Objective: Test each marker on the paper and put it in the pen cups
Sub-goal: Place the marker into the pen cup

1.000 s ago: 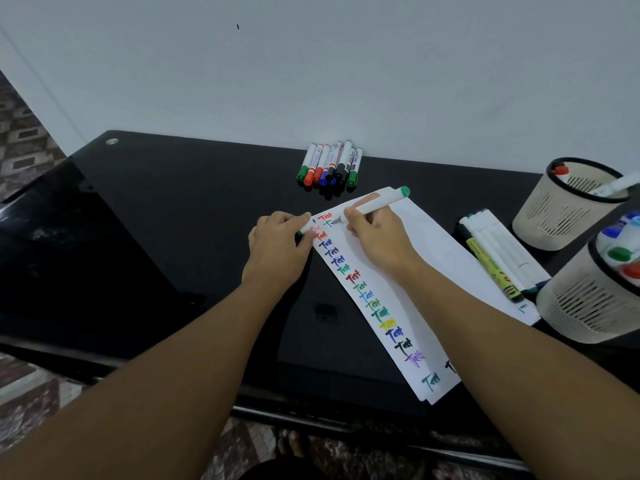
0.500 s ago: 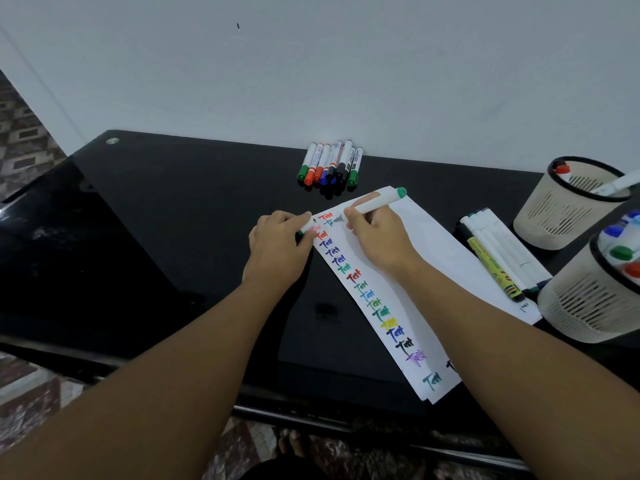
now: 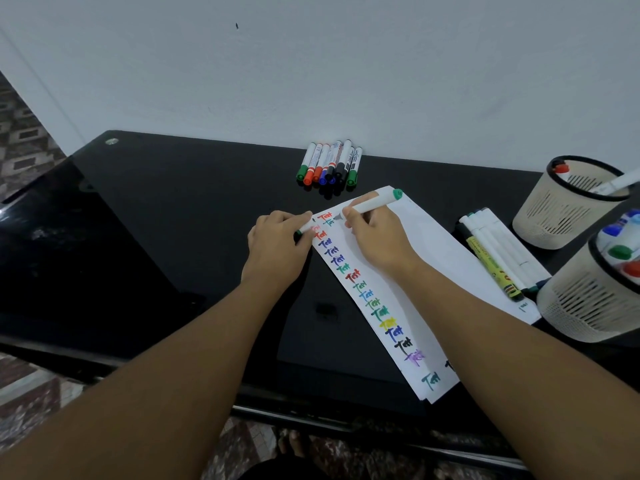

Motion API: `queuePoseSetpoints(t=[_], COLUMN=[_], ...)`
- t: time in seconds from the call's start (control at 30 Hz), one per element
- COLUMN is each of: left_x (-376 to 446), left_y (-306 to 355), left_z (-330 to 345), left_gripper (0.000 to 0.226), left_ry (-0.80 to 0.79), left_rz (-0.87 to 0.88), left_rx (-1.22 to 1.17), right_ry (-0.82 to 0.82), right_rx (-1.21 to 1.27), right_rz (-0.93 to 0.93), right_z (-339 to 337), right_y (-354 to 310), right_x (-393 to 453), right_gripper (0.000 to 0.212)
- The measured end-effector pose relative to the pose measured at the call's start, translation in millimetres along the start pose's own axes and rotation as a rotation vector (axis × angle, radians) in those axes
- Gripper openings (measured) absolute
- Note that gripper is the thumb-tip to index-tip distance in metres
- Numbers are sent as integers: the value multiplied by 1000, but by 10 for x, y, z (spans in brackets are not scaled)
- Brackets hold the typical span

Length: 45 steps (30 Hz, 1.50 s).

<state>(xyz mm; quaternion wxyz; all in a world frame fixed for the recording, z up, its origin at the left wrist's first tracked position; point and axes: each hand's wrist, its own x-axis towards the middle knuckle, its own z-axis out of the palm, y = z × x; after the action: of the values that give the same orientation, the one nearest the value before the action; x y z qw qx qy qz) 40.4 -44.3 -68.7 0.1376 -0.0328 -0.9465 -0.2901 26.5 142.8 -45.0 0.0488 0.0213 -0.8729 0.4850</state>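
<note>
A white paper (image 3: 426, 258) lies on the black table with a column of coloured "Test" marks down its left edge. My right hand (image 3: 377, 240) grips a white marker with a green end (image 3: 375, 201), its tip touching the paper near the top marks. My left hand (image 3: 280, 247) rests at the paper's left edge, fingers closed on the marker's green cap (image 3: 302, 231). Two cream mesh pen cups stand at the right: the far pen cup (image 3: 554, 216) and the near pen cup (image 3: 581, 303), both holding markers.
A bunch of several capped markers (image 3: 329, 164) lies by the wall behind the paper. More white pens and a yellow-labelled marker (image 3: 495, 254) lie on the paper's right side. The table's (image 3: 156, 220) front edge runs below my forearms.
My right hand and the marker's tip have shifted slightly along the top of the paper. My left hand has stayed in place.
</note>
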Motion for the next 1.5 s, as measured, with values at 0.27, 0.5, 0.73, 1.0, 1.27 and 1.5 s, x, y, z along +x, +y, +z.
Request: queuePoseSetpoints(t=[0.27,0.5,0.73,1.0,1.27,1.5], left_x=[-4,-1,-28,-31,-39,-52], left_y=[12,-6,5,28,40,37], left_z=[-7,5,-26,-63,-65,-43], left_gripper=[48,24,14,14,16,17], left_ry=[-4,15,54,61,45,42], left_rz=[-73,-66,-8,2,7,95], left_rx=[-29,-1,-53,-99,-131,-95], right_ry=[-13,84,-113,-119,-222,-213], right_rx=[37,183,106,221,-611,-714], right_rz=[25,-68,-76,-61,-191,-320], right_z=[-15,-38,-149,-307,-434,-421], right_y=[-11,28,37,-101,-67,-42], right_x=[-24,-25,-3,-63,-81,-14], right_gripper=[23,11,65,33,23,23])
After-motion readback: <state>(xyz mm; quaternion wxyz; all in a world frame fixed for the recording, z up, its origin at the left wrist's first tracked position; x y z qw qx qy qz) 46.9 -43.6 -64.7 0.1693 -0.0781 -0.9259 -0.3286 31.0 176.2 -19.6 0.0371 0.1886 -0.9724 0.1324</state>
